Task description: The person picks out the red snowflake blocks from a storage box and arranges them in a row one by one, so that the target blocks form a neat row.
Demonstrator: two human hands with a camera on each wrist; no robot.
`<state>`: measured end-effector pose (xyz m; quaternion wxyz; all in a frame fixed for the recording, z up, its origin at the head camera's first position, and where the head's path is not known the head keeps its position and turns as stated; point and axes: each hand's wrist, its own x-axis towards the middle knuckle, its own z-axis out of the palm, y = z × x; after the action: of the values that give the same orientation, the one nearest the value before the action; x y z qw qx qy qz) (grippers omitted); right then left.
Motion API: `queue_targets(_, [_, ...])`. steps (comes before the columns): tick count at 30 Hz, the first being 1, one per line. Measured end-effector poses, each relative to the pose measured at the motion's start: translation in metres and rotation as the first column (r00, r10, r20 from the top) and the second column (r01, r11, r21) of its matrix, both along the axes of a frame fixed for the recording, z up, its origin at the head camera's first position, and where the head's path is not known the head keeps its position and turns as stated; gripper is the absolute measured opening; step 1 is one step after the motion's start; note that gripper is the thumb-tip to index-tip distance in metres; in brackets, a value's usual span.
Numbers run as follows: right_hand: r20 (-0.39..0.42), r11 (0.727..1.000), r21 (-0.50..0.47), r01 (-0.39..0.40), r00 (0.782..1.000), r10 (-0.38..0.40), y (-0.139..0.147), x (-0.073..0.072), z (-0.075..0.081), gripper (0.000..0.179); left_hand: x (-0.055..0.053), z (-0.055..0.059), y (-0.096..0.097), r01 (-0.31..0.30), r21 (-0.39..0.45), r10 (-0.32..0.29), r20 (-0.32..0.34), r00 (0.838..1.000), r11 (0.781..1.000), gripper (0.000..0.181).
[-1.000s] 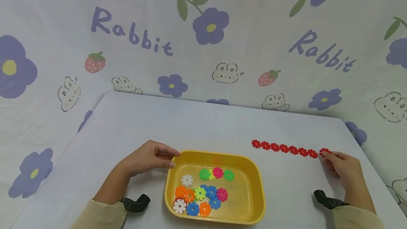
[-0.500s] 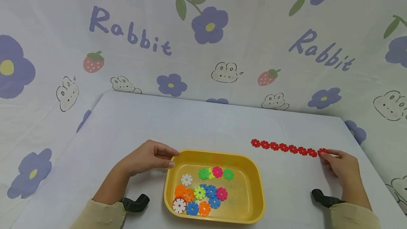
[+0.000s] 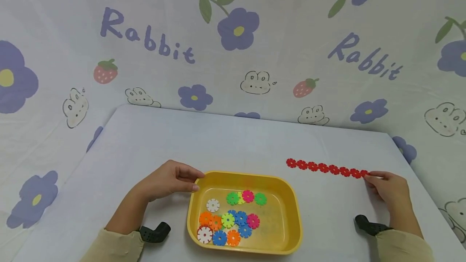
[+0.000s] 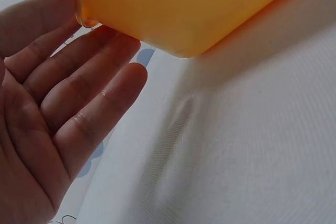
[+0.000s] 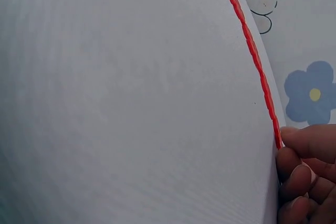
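My left hand (image 3: 169,179) holds the upper left corner of a yellow plastic tray (image 3: 297,217), its thumb at the rim. In the left wrist view several fingers (image 4: 100,103) stretch out beneath the tray's wall (image 4: 173,14). At the right my right hand (image 3: 391,189) pinches a red notched disc (image 3: 364,174) between thumb and fingertips. That disc sits against the right end of a straight row of red discs (image 3: 323,168) on the table. In the right wrist view the row (image 5: 253,53) runs edge-on away from the fingertips; the pinched disc is partly hidden.
Loose notched discs in green, pink, white, orange, blue and yellow lie in the tray, such as an orange disc (image 3: 233,237) near its front wall. A white cloth covers the table (image 3: 204,140). Behind hangs a patterned curtain (image 3: 214,72).
My right hand has moved slightly left, bringing its red disc from a small gap up against the row's right end. The left hand stays at the tray corner.
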<state>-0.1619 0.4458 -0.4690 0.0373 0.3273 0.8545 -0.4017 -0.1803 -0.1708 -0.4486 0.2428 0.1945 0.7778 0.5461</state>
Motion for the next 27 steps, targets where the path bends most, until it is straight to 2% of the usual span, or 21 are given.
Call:
queue_targets(15, [0.016, 1.000, 0.009, -0.022, 1.000, 0.022, -0.005, 0.001, 0.005, 0.060, 0.002, 0.001, -0.001, 0.007, 0.014, -0.007, -0.005, 1.000, 1.000, 0.037])
queue_targets(24, [0.008, 1.000, 0.012, 0.007, 1.000, -0.007, -0.010, 0.000, 0.007, 0.064, 0.001, 0.001, -0.004, 0.016, 0.005, -0.015, -0.012, 1.000, 1.000, 0.036])
queue_targets(27, [0.017, 0.999, 0.036, -0.023, 1.000, 0.023, -0.015, 0.000, 0.011, 0.067, 0.001, 0.001, -0.004, 0.025, 0.009, -0.025, -0.014, 1.000, 1.000, 0.036])
